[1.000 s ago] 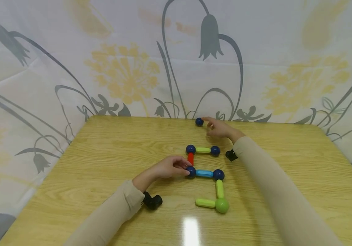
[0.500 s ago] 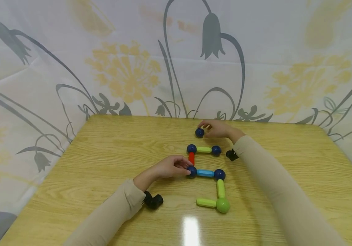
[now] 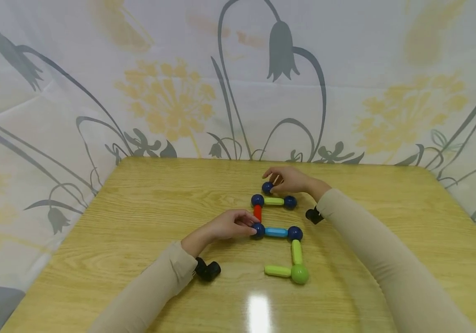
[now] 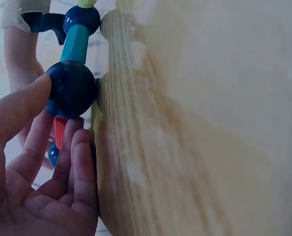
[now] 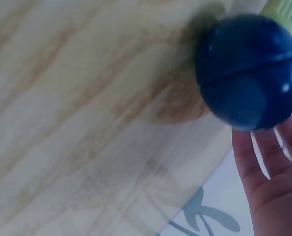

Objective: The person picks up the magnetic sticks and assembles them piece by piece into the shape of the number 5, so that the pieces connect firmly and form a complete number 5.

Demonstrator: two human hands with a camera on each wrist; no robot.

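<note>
My left hand (image 3: 231,225) pinches a dark blue ball (image 4: 71,89) at the left of a ball-and-rod toy figure lying on the table. A blue rod (image 3: 276,232) and a red rod (image 3: 257,213) meet that ball. Behind the figure, my right hand (image 3: 289,179) holds a loose blue ball (image 3: 267,188), thumb at its side and fingers curled over its far side. Just nearer are a corner blue ball (image 3: 257,200), a green rod (image 3: 274,201) and an end blue ball (image 3: 290,202). That end ball (image 5: 249,71) hides part of the right fingers in the right wrist view.
Towards the front, the figure continues with a blue ball (image 3: 294,233), an upright-lying green rod (image 3: 297,252), a green ball (image 3: 299,274) and another green rod (image 3: 277,271). The wooden table (image 3: 158,194) ends at a flower-patterned cloth (image 3: 171,92).
The loose blue ball has come from the table's back edge towards the figure with my right hand, whose fingers have closed round it. My left hand stays on its ball.
</note>
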